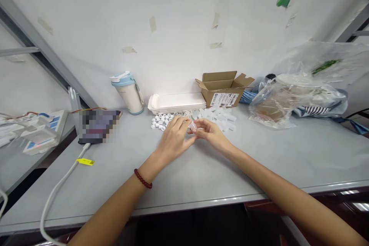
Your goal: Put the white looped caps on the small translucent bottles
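Between the thumb and fingers of my right hand (211, 134) is a small translucent plastic tube (193, 126). My left hand (174, 136) meets it from the other side, its fingers bent together with the tips near the tube; what they grip is hidden. Small white caps (160, 121) lie loosely in a group just left of my left hand. Thin white cords (183, 114) are bunched behind its fingers. More translucent tubes (220, 114) are heaped beyond my right hand.
Behind the pieces are a stack of white trays (178, 102) and an open cardboard box (221, 92). A tumbler (129, 94) stands at the back left, with a cabled phone (99, 127) nearer. Clear plastic bags (276, 103) lie on the right of the grey table (178, 184).
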A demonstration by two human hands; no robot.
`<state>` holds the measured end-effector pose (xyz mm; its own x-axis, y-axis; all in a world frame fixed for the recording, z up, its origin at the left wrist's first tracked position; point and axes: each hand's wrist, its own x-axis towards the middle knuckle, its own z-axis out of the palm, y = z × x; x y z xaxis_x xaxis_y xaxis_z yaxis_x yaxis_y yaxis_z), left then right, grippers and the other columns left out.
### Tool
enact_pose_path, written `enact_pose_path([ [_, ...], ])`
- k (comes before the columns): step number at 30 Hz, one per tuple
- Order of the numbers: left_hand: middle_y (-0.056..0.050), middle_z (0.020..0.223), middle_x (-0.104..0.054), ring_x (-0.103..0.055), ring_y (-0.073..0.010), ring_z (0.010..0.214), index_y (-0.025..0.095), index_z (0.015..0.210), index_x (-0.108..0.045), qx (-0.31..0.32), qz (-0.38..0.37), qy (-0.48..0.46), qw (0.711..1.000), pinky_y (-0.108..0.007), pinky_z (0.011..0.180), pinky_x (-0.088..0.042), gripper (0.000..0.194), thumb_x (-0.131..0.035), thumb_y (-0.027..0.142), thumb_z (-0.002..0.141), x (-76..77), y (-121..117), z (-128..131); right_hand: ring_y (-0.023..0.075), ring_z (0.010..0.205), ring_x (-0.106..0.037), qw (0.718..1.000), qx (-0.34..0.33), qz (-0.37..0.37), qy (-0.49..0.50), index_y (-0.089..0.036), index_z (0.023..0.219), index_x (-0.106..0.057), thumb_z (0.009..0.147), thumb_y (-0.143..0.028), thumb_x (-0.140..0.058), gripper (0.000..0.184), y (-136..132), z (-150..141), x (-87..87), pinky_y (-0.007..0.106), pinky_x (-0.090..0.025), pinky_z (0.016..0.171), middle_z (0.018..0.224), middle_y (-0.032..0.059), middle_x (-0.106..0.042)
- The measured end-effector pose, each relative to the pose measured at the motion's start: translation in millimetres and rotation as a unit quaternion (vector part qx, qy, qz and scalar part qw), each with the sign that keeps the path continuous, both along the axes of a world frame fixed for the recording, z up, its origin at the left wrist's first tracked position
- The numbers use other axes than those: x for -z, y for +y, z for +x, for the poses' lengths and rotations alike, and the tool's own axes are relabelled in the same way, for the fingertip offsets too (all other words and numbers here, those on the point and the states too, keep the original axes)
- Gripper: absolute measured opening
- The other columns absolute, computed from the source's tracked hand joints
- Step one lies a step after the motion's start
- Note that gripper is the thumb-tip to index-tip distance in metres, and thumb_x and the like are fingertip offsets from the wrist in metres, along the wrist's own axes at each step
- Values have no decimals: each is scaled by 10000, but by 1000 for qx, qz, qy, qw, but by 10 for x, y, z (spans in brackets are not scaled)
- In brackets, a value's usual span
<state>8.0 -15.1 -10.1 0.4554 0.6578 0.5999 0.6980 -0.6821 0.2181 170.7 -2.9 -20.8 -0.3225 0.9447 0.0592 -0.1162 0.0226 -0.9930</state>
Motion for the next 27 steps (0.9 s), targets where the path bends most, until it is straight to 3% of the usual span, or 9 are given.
enact_pose_path([
  [5,-102,1051,-596,-499,-269,1035,177,981,-544,-1,-35,-14,999,-420,881,-442,229,-589,194,758,-37,-8,-9,187,814,-670,1000,-11,-16,-22,-177,983,-539,711,-326,-697,348,-18,-8,-4,347,-522,757,879,43,-624],
  [10,-66,988,-552,-477,-259,984,201,918,-486,11,-187,-22,982,-399,812,-451,285,-630,232,674,-125,-14,-120,133,684,-593,995,-26,16,-96,-161,887,-576,730,-319,-653,235,-3,-16,17,276,-507,588,835,33,-596],
  [14,-50,987,-508,-451,-256,1014,215,925,-468,41,-270,15,962,-379,816,-443,305,-629,252,669,-152,-11,-219,101,551,-492,979,-42,45,-195,-150,838,-621,750,-290,-598,167,26,5,68,224,-412,451,700,7,-564],
  [19,-37,934,-487,-453,-251,959,222,907,-466,43,-283,51,957,-362,764,-443,284,-617,282,674,-133,-9,-242,124,624,-521,961,-42,114,-250,-153,831,-659,754,-252,-565,157,37,21,113,237,-417,522,710,19,-608],
  [27,-37,872,-513,-451,-247,908,216,841,-462,40,-298,78,951,-345,727,-440,232,-595,266,657,-142,5,-280,155,733,-576,959,-67,121,-248,-161,842,-662,692,-220,-630,164,64,26,164,313,-467,716,840,41,-664],
])
